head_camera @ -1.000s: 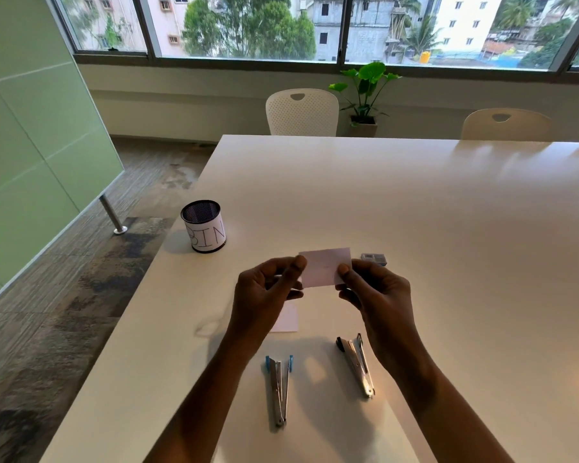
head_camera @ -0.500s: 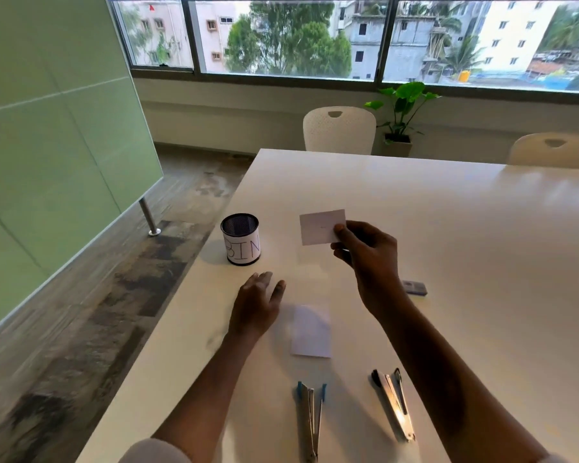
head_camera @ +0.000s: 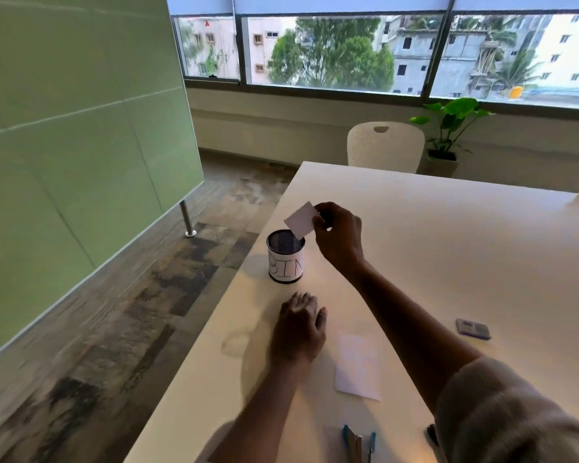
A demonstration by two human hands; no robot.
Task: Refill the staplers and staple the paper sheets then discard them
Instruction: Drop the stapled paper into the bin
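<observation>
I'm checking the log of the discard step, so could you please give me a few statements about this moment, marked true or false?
1. The right hand pinches a small paper sheet just above the bin. True.
2. The left hand grips a stapler. False: it rests empty on the table.
3. Another paper sheet lies flat on the table. True.
4. The bin lies tipped over. False: it stands upright.
5. The blue stapler lies at the near table edge. True.

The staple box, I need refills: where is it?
The staple box lies on the table at right, just beyond the right forearm, right of the loose paper.
</observation>
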